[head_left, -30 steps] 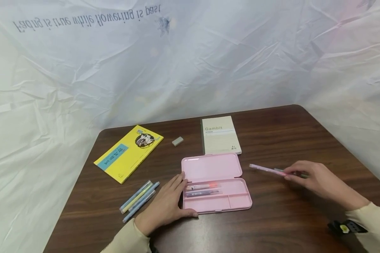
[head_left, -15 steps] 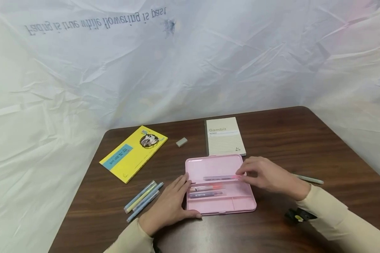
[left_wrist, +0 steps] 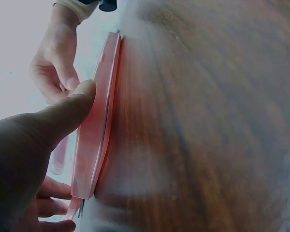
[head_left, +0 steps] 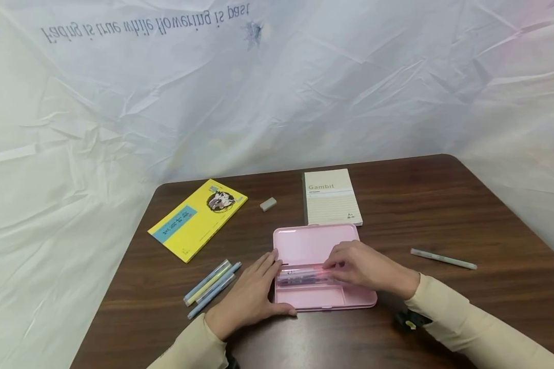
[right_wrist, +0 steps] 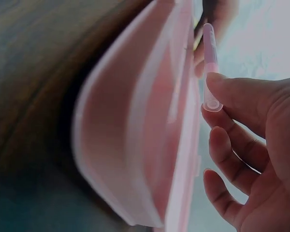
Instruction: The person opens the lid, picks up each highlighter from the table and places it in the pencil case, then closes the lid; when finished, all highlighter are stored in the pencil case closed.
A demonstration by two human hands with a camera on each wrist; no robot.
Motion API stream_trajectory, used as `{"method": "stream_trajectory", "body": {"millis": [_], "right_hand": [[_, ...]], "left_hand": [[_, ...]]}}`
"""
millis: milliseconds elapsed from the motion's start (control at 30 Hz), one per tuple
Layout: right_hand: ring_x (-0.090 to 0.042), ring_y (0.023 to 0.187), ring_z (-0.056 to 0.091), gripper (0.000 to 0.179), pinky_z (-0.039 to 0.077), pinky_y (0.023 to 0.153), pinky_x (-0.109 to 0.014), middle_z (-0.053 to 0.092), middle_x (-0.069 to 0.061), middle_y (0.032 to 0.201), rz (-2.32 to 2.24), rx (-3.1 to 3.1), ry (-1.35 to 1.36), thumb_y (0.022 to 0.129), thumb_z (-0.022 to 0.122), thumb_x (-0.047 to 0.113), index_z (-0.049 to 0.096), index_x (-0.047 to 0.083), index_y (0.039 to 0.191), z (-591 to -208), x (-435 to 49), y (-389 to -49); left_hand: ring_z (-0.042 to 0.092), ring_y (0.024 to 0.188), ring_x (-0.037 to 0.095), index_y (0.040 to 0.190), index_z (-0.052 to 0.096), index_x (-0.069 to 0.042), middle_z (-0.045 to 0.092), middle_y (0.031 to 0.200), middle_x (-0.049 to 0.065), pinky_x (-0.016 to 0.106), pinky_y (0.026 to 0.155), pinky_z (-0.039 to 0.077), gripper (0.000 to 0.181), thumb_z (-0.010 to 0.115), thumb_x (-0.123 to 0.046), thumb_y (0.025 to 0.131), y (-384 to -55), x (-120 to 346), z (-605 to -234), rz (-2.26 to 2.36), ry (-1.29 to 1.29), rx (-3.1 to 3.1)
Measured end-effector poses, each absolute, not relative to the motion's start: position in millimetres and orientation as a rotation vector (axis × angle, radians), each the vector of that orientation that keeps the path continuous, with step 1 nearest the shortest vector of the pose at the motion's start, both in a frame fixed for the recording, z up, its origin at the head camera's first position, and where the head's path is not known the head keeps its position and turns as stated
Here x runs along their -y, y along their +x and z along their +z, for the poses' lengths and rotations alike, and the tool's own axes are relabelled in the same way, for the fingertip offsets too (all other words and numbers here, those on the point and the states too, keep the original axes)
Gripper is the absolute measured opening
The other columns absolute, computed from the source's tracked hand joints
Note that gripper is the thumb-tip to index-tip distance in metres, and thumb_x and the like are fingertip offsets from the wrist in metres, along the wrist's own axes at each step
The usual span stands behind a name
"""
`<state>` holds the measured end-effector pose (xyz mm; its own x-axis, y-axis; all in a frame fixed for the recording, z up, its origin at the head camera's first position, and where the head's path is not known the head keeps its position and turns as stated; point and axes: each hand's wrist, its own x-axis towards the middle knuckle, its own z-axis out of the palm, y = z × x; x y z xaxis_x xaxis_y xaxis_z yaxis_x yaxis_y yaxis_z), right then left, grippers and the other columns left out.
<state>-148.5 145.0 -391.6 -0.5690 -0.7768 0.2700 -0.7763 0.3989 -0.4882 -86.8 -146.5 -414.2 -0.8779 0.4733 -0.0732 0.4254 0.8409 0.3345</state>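
A pink pencil case (head_left: 310, 297) lies with its lid (head_left: 302, 243) folded back. My left hand (head_left: 249, 297) holds its left end, thumb (left_wrist: 77, 104) against the front wall and fingers round the left side. Between thumb and fingertips my right hand (head_left: 364, 266) pinches a slim purple pen (right_wrist: 210, 48) with a pink band and clear end. In the head view that pen is low over the long rear compartment, overlapping other pens (head_left: 300, 280) there. The right wrist view has its clear end at the thumb and index finger, the other fingers loosely curled.
Several blue and yellow pens (head_left: 212, 287) lie left of my left hand. A pale green pen (head_left: 443, 259) is on the table's right side. Behind the case are a yellow notebook (head_left: 198, 220), a grey eraser (head_left: 268, 204) and a cream Gambit notebook (head_left: 332, 197).
My right hand has carried the purple pen leftward from the table's right side, past the lid, down to the rear compartment. The left hand has stayed on the case.
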Motion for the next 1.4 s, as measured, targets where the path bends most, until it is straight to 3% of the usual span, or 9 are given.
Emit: {"method": "stream_trajectory", "body": {"millis": [1400], "right_hand": [[-0.001, 0.080, 0.059, 0.013, 0.051, 0.074, -0.027, 0.068, 0.012, 0.088, -0.814, -2.642, -1.321, 0.087, 0.078, 0.018, 0.079, 0.015, 0.100, -409.4, -140.0, -151.8]], "left_hand": [[0.025, 0.149, 0.033, 0.152, 0.039, -0.004, 0.023, 0.164, 0.013, 0.053, 0.116, 0.030, 0.108, 0.068, -0.075, 0.076, -89.2, 145.8, -413.8, 0.480, 0.713, -2.866]]}}
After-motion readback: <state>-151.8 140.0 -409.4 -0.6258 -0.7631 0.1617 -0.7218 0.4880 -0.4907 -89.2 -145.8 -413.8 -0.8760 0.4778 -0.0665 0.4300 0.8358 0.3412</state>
